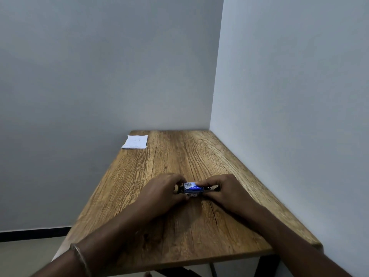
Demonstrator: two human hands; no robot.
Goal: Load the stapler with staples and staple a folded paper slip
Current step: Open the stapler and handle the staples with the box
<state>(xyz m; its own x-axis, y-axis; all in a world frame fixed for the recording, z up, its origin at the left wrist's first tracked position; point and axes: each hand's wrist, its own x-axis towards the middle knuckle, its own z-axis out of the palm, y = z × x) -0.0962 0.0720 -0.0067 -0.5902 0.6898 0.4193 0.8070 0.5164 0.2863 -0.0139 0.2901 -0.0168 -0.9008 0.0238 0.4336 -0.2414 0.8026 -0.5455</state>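
Stapler (193, 188) crosswise between both hands.

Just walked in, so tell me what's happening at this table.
A person has both hands on a small blue stapler in the middle of a wooden table. The left hand holds one end, the right hand the other. A white paper slip lies untouched at the far left corner.

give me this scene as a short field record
table: wooden, set in a wall corner
stapler: blue, near table centre, between both hands
left hand: on stapler's left end
right hand: on stapler's right end
paper slip: white, flat at far left corner, untouched
staples: not visible
wrist: metal bangle on left
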